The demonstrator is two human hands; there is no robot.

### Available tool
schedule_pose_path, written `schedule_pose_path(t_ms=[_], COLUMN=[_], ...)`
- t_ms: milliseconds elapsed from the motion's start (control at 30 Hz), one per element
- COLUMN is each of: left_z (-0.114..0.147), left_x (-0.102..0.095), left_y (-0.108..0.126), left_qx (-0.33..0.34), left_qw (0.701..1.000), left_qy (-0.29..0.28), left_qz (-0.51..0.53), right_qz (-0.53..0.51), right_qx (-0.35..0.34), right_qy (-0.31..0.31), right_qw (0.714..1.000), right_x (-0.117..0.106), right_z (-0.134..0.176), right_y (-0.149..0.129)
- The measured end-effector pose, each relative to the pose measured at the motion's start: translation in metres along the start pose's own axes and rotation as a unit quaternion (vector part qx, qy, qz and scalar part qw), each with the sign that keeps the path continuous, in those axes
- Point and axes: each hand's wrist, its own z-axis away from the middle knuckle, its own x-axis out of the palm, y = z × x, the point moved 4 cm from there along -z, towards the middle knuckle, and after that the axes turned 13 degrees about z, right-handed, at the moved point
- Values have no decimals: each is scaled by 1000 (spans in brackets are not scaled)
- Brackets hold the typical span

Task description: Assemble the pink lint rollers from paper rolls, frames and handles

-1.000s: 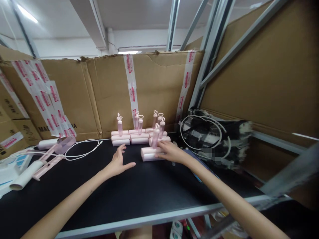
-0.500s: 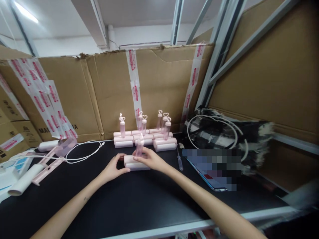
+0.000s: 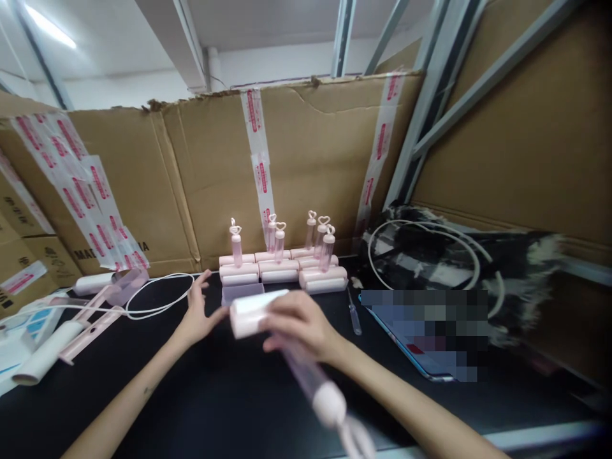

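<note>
Pale-pink plastic roller with translucent handle (image 3: pixel 254 313) is tilted above the black table (image 3: pixel 224 401), fingers of the right hand (image 3: pixel 306 325) closed around it; left hand (image 3: pixel 194 319) spread, empty. Translucent plastic cover (image 3: pixel 243 293) seems already off; covered-looking pink rollers (image 3: pixel 278 272) stand behind.

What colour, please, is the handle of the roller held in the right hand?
The handle is a translucent, dusky pink; the head view shows it best.

We can make out a black "MA" at the start and an "A" at the end of the printing on the big cardboard wall (image 3: pixel 217 172), with tape (image 3: pixel 57 153) covering the middle. The tape's red print and the dark characters on the left-hand boxes (image 3: pixel 23 223) are too small for us to read.
</note>
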Motion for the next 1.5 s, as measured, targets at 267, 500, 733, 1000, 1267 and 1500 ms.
schedule_pose_path(t_ms=[267, 500, 733, 1000, 1267, 1500], left_z=[52, 51, 54, 60, 65, 63], left_x=[54, 59, 61, 62, 69, 70], left_y=[5, -9, -12, -13, 0, -1], left_qx=[-350, -333, -300, -335, -325, -320], left_qw=[867, 878, 895, 889, 882, 883], left_qy=[-215, -197, -182, -107, -156, -166], left_qz=[282, 281, 274, 294, 304, 300], right_qz=[-33, 166, 57, -99, -235, -86], right_qx=[-111, 447, 447, 265, 264, 248], right_qy=[-236, -509, -596, -552, -104, 30], right_qw=[965, 717, 664, 785, 930, 964], right_x=[-4, -46, -10, 1, -26, -26], right_z=[-6, 50, 73, 51, 13, 19], right_y=[-28, 86, 83, 59, 35, 15])
